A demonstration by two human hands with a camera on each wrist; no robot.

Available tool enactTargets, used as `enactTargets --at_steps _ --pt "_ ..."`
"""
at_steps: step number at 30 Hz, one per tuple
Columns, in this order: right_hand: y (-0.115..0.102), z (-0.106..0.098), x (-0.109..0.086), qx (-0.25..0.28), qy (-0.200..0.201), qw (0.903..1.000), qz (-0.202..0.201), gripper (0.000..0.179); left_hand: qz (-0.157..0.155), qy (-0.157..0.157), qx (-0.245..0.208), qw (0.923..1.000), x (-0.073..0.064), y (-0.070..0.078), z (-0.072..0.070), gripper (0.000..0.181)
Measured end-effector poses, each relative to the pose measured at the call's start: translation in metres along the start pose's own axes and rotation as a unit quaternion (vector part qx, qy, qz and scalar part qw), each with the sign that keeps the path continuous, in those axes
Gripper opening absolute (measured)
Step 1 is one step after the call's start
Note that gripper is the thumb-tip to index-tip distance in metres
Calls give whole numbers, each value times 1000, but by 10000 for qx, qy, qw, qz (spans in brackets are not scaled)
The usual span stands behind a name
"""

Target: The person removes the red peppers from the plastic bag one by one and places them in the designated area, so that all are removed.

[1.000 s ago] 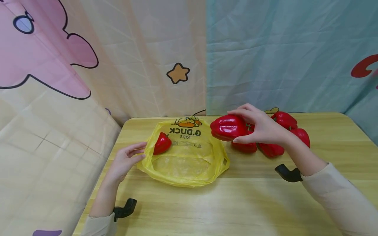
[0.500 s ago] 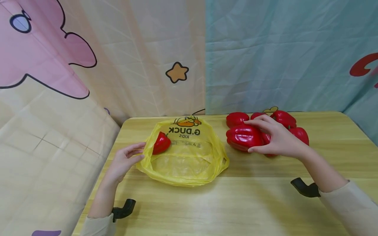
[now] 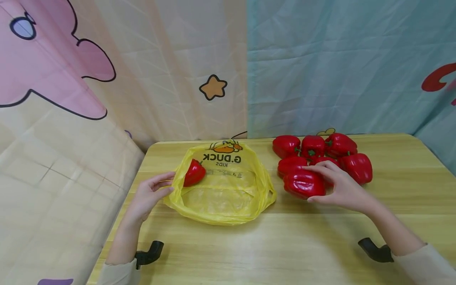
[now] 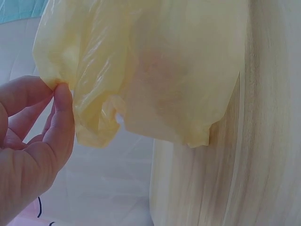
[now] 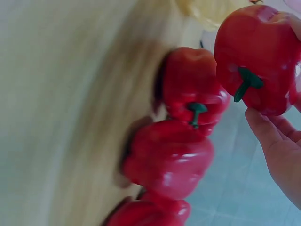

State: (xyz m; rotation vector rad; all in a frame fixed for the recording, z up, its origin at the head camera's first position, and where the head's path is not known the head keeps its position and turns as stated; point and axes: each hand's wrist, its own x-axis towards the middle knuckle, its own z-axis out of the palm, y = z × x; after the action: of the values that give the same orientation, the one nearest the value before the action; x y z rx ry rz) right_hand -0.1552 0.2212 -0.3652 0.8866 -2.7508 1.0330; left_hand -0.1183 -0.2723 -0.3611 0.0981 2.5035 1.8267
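My right hand (image 3: pixel 343 188) grips a glossy red bell pepper (image 3: pixel 304 184) in front of a group of others; in the right wrist view this pepper (image 5: pixel 258 52) shows a green stem and is held above the table. My left hand (image 3: pixel 151 194) pinches the left rim of a yellow plastic bag (image 3: pixel 219 204) between thumb and fingers, and the pinched film (image 4: pixel 56 61) shows in the left wrist view. The bag's mouth is spread wide toward me. Inside it, on the left, lies one red bell pepper (image 3: pixel 194 173), partly hidden by the rim.
Several more red bell peppers (image 3: pixel 357 168) rest together at the back right of the wooden table (image 3: pixel 235 253). A printed curtain (image 3: pixel 320 71) hangs right behind the table's far edge. Black wrist mounts (image 3: pixel 375 251) sit on both forearms.
My right hand has moved right and toward me with the pepper, away from the bag, uncovering the peppers behind. The left hand and the bag have hardly moved.
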Motion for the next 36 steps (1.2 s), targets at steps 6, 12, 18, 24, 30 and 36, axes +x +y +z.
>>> enactTargets --at_steps 6,12,18,24,30,36 --pt "8 11 -9 -117 -105 9996 221 73 6 16 3 10000 0 -1 0 45" --pt "17 19 -14 51 -305 9982 505 70 -8 26 3 10000 -1 -1 0 44" --pt "23 27 -16 83 -352 9980 526 70 -21 34 12 10000 -1 -1 0 44" --pt "24 29 -15 -73 -333 9979 549 73 -22 36 -10 10000 0 -1 1 45" --pt "23 29 -14 -136 -429 9973 587 71 -38 25 -31 10000 0 -2 0 45" --pt "22 30 -13 -228 -415 9977 480 70 -45 78 -2 10000 -1 -2 0 45"
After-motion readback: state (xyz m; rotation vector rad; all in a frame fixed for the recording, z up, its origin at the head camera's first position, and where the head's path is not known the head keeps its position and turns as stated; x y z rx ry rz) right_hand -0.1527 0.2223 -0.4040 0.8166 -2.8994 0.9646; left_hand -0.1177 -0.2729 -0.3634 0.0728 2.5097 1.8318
